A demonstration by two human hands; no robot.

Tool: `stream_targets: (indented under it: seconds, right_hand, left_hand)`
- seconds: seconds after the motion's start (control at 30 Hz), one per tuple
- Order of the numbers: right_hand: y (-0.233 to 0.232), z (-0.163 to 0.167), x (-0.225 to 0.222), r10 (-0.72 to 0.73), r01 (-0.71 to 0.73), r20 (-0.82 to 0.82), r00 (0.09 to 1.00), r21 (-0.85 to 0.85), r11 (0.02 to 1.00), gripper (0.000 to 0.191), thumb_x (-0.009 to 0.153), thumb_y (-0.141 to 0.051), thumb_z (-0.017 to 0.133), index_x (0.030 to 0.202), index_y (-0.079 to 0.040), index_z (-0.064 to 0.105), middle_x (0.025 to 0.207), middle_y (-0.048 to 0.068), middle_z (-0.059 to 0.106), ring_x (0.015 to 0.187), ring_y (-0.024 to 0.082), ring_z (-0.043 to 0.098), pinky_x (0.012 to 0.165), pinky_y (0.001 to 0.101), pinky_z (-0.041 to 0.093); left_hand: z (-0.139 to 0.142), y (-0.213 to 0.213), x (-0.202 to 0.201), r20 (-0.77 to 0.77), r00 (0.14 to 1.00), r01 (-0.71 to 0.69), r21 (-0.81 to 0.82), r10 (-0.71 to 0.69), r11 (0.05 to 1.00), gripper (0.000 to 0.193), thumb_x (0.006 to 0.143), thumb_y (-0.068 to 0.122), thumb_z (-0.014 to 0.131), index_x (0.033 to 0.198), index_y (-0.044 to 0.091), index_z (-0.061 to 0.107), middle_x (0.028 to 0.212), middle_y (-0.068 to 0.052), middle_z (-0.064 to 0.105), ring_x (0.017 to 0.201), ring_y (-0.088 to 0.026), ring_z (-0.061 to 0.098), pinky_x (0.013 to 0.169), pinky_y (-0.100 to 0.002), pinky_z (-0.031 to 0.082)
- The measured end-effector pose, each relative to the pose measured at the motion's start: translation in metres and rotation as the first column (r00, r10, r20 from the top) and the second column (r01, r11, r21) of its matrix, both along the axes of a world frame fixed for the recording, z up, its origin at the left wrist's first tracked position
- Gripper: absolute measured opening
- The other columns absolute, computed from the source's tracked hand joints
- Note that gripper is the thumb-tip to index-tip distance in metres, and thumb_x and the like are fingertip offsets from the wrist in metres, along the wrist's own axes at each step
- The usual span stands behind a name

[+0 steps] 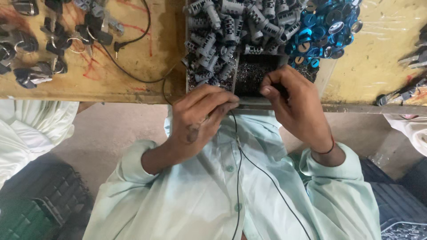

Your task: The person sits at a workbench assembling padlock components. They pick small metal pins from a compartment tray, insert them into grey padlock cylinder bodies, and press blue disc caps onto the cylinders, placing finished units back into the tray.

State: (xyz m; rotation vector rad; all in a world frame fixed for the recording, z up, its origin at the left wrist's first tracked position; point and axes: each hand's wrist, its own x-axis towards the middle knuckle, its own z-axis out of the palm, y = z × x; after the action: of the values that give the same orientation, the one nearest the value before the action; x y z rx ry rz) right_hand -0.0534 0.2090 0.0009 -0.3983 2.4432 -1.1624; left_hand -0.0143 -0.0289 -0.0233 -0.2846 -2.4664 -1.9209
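My left hand is closed around a small grey metal part at the bench's near edge; most of the part is hidden by my fingers. My right hand reaches into a dark compartment of tiny metal bits, fingertips pinched together; what they pinch is too small to see. Just beyond lies a heap of grey lock cylinders. To its right sits a pile of blue round caps.
A yellowish wooden bench carries several keys on rings at the left and a black cable. Pliers-like tools lie at the right edge. Another person's pale clothing is at the left. Dark crates stand on the floor.
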Motion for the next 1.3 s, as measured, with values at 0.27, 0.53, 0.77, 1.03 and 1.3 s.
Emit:
stream_targets:
  seconds: [0.27, 0.53, 0.77, 1.03, 1.3]
  right_hand:
    - [0.002, -0.013, 0.017, -0.057, 0.36, 0.527, 0.848, -0.494, 0.792, 0.024, 0.111, -0.026, 0.055, 0.109, -0.002, 0.053, 0.113, 0.004, 0.051, 0.077, 0.006, 0.052, 0.06, 0.0205, 0.045]
    - [0.001, -0.013, 0.019, -0.065, 0.409, 0.565, 0.823, -0.509, 0.757, 0.029, 0.114, -0.031, 0.055, 0.109, -0.002, 0.054, 0.111, 0.004, 0.052, 0.083, 0.007, 0.053, 0.067, 0.0219, 0.047]
    - [0.001, -0.009, 0.017, 0.003, 0.359, 0.553, 0.833, -0.546, 0.757, 0.03, 0.114, -0.032, 0.054, 0.111, -0.002, 0.055, 0.108, 0.004, 0.056, 0.084, 0.007, 0.054, 0.07, 0.0222, 0.046]
    - [-0.003, -0.016, 0.028, -0.168, 0.273, 0.272, 0.948, -0.416, 0.867, 0.017, 0.113, -0.015, 0.062, 0.108, -0.001, 0.052, 0.11, 0.007, 0.056, 0.088, 0.009, 0.053, 0.077, 0.0243, 0.047]
    - [-0.001, -0.022, 0.023, -0.165, 0.308, 0.311, 0.936, -0.5, 0.81, 0.023, 0.11, -0.009, 0.067, 0.119, -0.002, 0.048, 0.118, 0.009, 0.055, 0.094, 0.01, 0.061, 0.079, 0.0245, 0.054]
  left_hand:
    - [-0.012, 0.028, -0.003, 0.438, 0.871, -0.056, 0.535, -0.22, 0.843, 0.016, 0.103, 0.005, 0.069, 0.117, -0.003, 0.068, 0.101, -0.008, 0.075, 0.086, -0.011, 0.075, 0.078, -0.025, 0.065]
    - [-0.014, 0.032, -0.005, 0.353, 0.911, -0.039, 0.588, -0.213, 0.808, 0.019, 0.106, 0.004, 0.067, 0.123, -0.002, 0.068, 0.105, -0.012, 0.077, 0.095, -0.015, 0.078, 0.085, -0.027, 0.068]
    - [-0.011, 0.028, -0.008, 0.293, 0.932, 0.017, 0.553, -0.213, 0.833, 0.017, 0.105, 0.003, 0.069, 0.121, 0.002, 0.071, 0.103, -0.01, 0.077, 0.089, -0.014, 0.078, 0.078, -0.025, 0.067]
    - [-0.007, 0.016, -0.015, 0.252, 0.93, 0.103, 0.523, -0.268, 0.846, 0.018, 0.105, 0.001, 0.07, 0.122, 0.004, 0.071, 0.107, -0.008, 0.076, 0.093, -0.014, 0.078, 0.081, -0.026, 0.068]
    - [-0.002, 0.012, -0.021, 0.327, 0.909, 0.15, 0.324, -0.259, 0.934, 0.014, 0.098, 0.005, 0.075, 0.112, 0.002, 0.071, 0.098, -0.006, 0.075, 0.084, -0.007, 0.071, 0.073, -0.023, 0.059]
